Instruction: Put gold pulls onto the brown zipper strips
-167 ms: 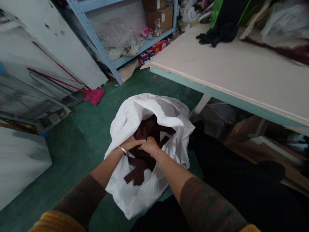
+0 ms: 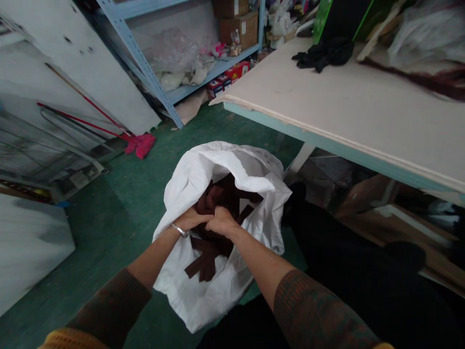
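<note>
A white woven sack (image 2: 214, 310) stands on the floor with its mouth spread wide. Inside lie dark brown fabric strips (image 2: 205, 264), some with their ends resting over the near side of the sack. My left hand (image 2: 192, 219), with a silver bracelet at the wrist, reaches in and closes on a bundle of the strips. Right beside it, my right hand (image 2: 222, 222) is closed on the same bundle, the two hands touching at the thumbs. The fingertips of both hands are hidden among the strips.
A pale-topped table (image 2: 327, 106) stands at the right, with black gloves (image 2: 325, 54) on it. A blue metal shelf (image 2: 145, 63) holds boxes and plastic bags. A pink mop (image 2: 141, 144) leans by the left wall. Dark-clad legs (image 2: 337, 257) are at the right.
Both hands have shifted slightly left and toward me within the sack, drawing at the strips. A few strips beyond the hands are lifted a little.
</note>
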`<state>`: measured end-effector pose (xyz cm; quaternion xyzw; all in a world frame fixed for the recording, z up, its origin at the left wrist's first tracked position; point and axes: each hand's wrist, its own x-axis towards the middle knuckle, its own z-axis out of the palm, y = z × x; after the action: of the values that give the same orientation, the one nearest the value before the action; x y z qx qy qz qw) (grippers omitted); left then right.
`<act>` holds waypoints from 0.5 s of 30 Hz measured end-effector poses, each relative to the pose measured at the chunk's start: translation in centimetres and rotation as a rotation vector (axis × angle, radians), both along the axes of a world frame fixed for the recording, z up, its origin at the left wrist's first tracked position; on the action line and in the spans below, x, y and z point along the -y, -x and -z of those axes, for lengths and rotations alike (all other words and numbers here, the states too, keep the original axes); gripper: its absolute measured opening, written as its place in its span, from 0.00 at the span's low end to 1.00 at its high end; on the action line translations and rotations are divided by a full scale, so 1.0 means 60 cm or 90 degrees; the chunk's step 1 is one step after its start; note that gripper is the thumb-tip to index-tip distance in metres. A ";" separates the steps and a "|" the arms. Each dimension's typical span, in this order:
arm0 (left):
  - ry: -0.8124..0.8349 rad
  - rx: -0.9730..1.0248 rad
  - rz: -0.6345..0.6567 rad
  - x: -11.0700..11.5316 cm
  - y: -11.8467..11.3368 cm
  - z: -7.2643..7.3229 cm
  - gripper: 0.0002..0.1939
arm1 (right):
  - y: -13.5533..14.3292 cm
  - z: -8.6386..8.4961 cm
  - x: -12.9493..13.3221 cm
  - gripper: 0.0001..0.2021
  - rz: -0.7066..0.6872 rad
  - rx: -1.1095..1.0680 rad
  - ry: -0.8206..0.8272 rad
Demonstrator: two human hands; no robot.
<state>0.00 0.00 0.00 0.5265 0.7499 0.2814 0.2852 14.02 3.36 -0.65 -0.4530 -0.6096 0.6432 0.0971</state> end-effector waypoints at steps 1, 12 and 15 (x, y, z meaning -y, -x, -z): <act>0.009 -0.010 0.009 0.002 -0.001 0.000 0.18 | -0.001 -0.003 -0.001 0.16 -0.015 0.000 -0.013; -0.017 -0.056 0.059 -0.025 -0.017 -0.018 0.19 | -0.009 -0.030 -0.016 0.14 -0.016 -0.007 -0.152; -0.028 -0.046 0.055 -0.031 -0.018 -0.009 0.19 | -0.013 -0.019 -0.023 0.16 0.075 0.040 -0.160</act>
<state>1.09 1.88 0.55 0.5743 0.7297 0.2663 0.2583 14.80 4.71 0.50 -0.4925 -0.6603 0.5406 0.1713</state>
